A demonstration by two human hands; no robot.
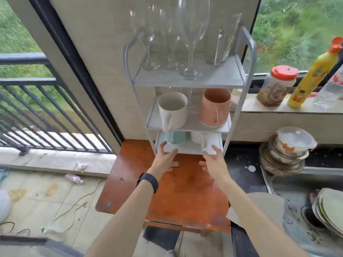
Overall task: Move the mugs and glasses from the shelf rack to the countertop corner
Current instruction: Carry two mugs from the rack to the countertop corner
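A white three-tier shelf rack [187, 81] stands on a reddish wooden table [183, 186]. Several stemmed wine glasses [189, 39] and a tall clear glass [223, 45] fill the top tier. On the middle tier sit a white mug [173, 110] and a pink mug [215, 107]. The bottom tier holds a teal mug [175, 137] and a white mug [198, 137]. My left hand [164, 158] and my right hand [213, 162] are both open, fingers spread, at the front edge of the bottom tier, just below those two mugs and holding nothing.
To the right, a windowsill carries a red-lidded jar [276, 86], a yellow bottle [313, 75] and a clear bottle [330, 88]. Stacked bowls under a lid [289, 147] and a pile of plates [328, 212] flank a metal sink [295, 216]. A balcony railing [37, 115] lies left.
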